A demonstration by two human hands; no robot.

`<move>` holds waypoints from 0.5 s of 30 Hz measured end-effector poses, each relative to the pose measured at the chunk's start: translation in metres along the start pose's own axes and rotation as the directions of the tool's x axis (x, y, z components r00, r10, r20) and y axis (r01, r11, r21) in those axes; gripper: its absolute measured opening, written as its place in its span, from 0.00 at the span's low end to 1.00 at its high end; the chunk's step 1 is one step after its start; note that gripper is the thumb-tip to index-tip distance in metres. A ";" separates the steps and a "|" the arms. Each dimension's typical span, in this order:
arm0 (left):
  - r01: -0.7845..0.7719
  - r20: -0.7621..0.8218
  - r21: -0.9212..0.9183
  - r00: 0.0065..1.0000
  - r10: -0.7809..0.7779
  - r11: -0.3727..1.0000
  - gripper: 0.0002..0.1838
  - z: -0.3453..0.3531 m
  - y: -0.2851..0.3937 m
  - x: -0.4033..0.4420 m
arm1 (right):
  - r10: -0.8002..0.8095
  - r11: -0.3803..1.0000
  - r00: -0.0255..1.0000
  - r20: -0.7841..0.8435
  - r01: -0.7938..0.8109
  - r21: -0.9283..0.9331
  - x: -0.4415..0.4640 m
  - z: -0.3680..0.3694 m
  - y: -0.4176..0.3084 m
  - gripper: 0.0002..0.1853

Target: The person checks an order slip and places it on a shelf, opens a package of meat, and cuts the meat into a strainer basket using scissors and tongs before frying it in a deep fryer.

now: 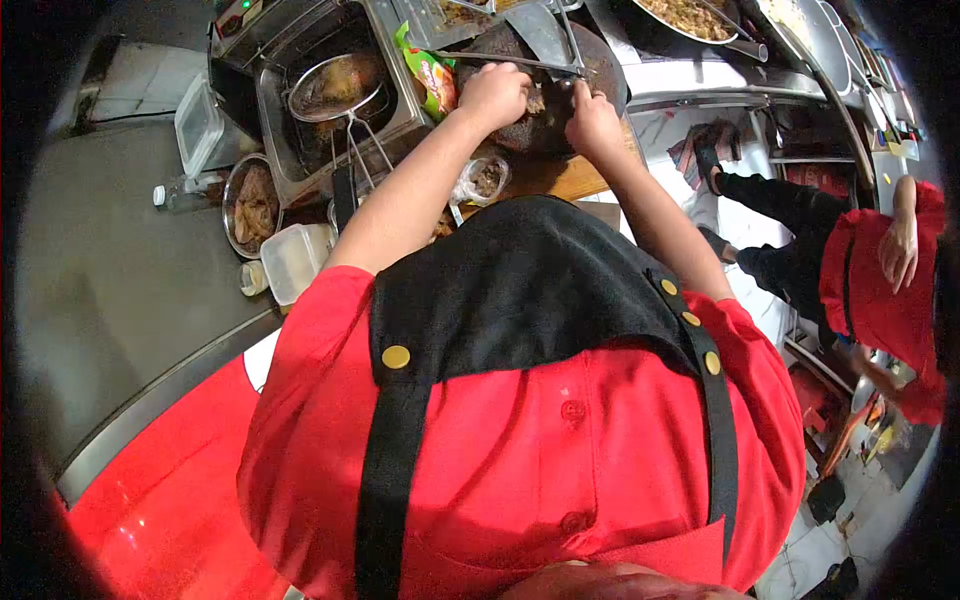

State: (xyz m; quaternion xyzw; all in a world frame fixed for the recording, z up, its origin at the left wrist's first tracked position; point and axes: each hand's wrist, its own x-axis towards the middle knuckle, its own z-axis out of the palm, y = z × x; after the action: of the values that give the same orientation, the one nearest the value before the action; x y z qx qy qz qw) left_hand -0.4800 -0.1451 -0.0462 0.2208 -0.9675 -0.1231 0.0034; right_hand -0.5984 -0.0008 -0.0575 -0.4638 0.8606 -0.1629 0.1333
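My left hand [497, 95] is closed, its fingertips pressed down against a small brown piece of food [536, 101] on a dark round chopping board [545, 137]. Just across from it, my right hand [593, 121] is wrapped round what looks like the handle of a knife; its thin dark blade is hard to make out against the board. Beyond both hands lies a broad grey metal blade [541, 38], with thin metal bars near it. A green and red packet [432, 78] stands beside my left wrist. Below the board is a small clear tub of chopped food [487, 178].
A strainer [338, 88] rests over a deep metal fryer [283, 158] at left. Near it are a bowl of meat [252, 205], a plastic bottle [185, 192] and plastic containers [293, 262]. A pan of food [690, 18] stands top right. A co-worker in red [880, 270] is at right.
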 end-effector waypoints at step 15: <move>0.342 0.000 -0.790 0.830 -0.558 0.509 0.13 0.029 -0.003 -0.029 | 0.206 0.604 0.894 0.398 -0.436 0.667 -0.081 -0.075 0.028 0.20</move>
State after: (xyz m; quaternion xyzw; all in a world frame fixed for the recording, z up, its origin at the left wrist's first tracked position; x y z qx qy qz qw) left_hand -0.4545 -0.1288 -0.0738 0.4575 -0.7212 -0.4851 0.1875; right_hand -0.6053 0.0937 0.0060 -0.2229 0.7603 -0.4034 0.4578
